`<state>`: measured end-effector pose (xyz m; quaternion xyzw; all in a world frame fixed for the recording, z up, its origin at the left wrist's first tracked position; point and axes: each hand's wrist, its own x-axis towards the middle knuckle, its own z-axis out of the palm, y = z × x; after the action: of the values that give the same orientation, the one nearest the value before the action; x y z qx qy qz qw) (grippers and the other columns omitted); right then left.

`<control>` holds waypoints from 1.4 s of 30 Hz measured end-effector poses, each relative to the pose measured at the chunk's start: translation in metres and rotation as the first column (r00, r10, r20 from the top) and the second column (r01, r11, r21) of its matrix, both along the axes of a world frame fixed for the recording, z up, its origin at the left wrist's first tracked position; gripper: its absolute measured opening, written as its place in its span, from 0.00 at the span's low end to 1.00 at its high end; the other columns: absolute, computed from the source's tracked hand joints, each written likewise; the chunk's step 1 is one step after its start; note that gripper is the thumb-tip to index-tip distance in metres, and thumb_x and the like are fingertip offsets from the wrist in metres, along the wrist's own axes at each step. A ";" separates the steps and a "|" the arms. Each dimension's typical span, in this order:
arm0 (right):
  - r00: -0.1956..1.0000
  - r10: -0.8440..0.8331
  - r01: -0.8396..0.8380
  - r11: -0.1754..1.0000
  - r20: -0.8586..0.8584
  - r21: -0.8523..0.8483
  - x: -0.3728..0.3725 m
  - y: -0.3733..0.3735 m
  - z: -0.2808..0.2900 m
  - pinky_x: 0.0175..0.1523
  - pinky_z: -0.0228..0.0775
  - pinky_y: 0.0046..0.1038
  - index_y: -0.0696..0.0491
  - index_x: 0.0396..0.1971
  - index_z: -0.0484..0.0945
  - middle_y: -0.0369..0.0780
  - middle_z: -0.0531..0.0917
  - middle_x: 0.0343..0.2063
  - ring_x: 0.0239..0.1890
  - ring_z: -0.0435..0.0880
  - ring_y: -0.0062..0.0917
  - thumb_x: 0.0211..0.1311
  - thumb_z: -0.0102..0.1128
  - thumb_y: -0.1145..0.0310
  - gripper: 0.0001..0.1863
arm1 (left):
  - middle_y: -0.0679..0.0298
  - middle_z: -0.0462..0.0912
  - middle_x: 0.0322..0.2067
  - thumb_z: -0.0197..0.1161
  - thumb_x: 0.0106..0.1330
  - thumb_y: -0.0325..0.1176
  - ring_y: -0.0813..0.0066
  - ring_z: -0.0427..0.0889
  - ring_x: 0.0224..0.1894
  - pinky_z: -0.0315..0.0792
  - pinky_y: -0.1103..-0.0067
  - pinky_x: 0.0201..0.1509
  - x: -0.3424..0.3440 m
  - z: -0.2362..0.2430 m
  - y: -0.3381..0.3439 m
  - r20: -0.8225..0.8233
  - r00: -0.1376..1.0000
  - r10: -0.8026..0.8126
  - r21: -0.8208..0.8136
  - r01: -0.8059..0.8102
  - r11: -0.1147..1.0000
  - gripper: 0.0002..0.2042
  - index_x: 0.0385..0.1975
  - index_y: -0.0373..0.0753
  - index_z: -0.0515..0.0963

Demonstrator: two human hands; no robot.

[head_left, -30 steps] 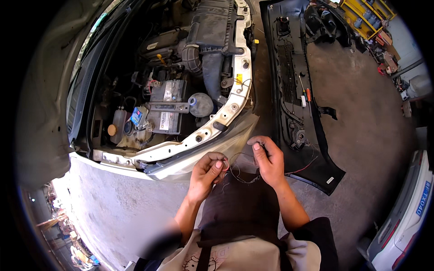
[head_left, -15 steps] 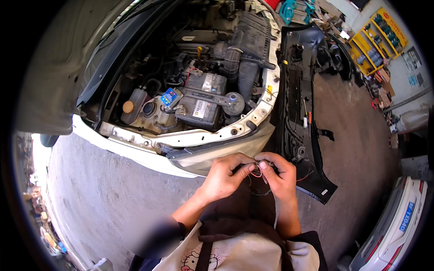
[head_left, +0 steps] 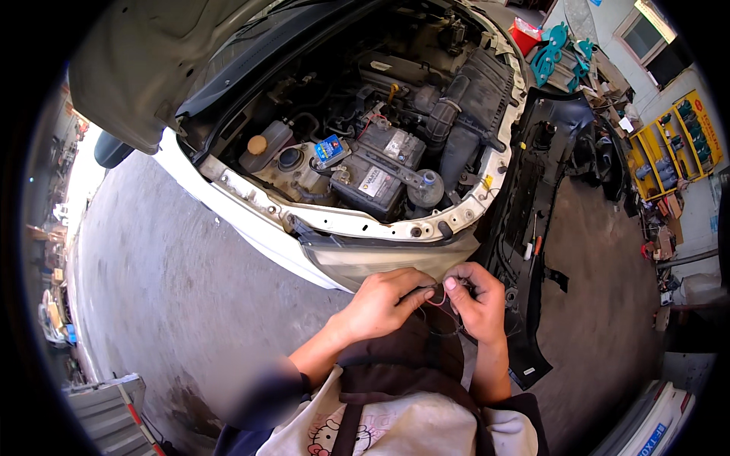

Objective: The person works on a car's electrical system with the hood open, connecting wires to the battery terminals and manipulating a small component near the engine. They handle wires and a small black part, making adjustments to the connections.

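Note:
Close together in front of my dark apron, my left hand (head_left: pixel 384 304) and my right hand (head_left: pixel 477 302) pinch a thin red-and-dark wire (head_left: pixel 439 301) between thumbs and fingers. Loose thin wire hangs below the fingertips. The fingertips are partly hidden by my thumbs. Just beyond my hands is the cloudy headlight (head_left: pixel 388 258) of a white car with its engine bay uncovered, showing a battery (head_left: pixel 365 190), round reservoirs and hoses. A long black bumper (head_left: pixel 509 232) lies beside the car, right of my hands, with a screwdriver (head_left: pixel 537 247) on it.
The raised hood (head_left: pixel 125 61) fills the upper left. Along the right wall stand a yellow rack (head_left: pixel 652 156), a red bucket (head_left: pixel 525 34), teal objects (head_left: pixel 549 57) and piled parts. Another white car (head_left: pixel 655 422) is at lower right, a ribbed metal panel (head_left: pixel 106 410) at lower left.
My hands came together from farther apart, drawing the wire ends close; the left moved right and up. The view has tilted, bringing more of the wall and hood into frame.

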<state>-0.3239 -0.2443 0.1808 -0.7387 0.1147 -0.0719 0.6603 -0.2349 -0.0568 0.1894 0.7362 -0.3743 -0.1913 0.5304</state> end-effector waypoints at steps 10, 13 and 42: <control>0.991 0.121 -0.123 0.992 0.059 0.037 0.017 -0.037 -0.009 0.30 0.64 0.21 0.60 0.35 0.77 0.32 0.75 0.20 0.25 0.70 0.12 0.70 0.60 0.66 0.11 | 0.62 0.85 0.40 0.61 0.72 0.35 0.78 0.81 0.41 0.75 0.81 0.45 -0.002 0.005 -0.010 -0.513 0.858 0.020 -0.034 -0.044 0.998 0.15 0.48 0.28 0.79; 0.991 0.132 -0.128 0.975 -0.008 0.180 0.017 -0.038 -0.014 0.29 0.64 0.22 0.59 0.35 0.77 0.32 0.75 0.20 0.24 0.69 0.13 0.71 0.59 0.65 0.11 | 0.62 0.85 0.39 0.63 0.71 0.37 0.79 0.80 0.41 0.75 0.80 0.45 -0.005 0.008 -0.016 -0.474 0.880 0.017 -0.014 -0.027 1.000 0.15 0.48 0.29 0.79; 0.808 0.440 -0.300 0.880 0.393 -0.369 0.021 -0.078 0.017 0.30 0.72 0.24 0.58 0.37 0.81 0.40 0.83 0.24 0.23 0.83 0.24 0.60 0.69 0.74 0.08 | 0.70 0.81 0.30 0.67 0.68 0.32 0.87 0.73 0.32 0.68 0.85 0.33 -0.030 0.035 -0.052 -0.559 0.815 0.152 -0.023 -0.199 0.980 0.10 0.39 0.30 0.81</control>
<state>-0.3030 -0.3224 0.1977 -0.7957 -0.2065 -0.1316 0.5540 -0.2649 -0.1092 0.2241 0.6585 -0.1426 -0.3313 0.6605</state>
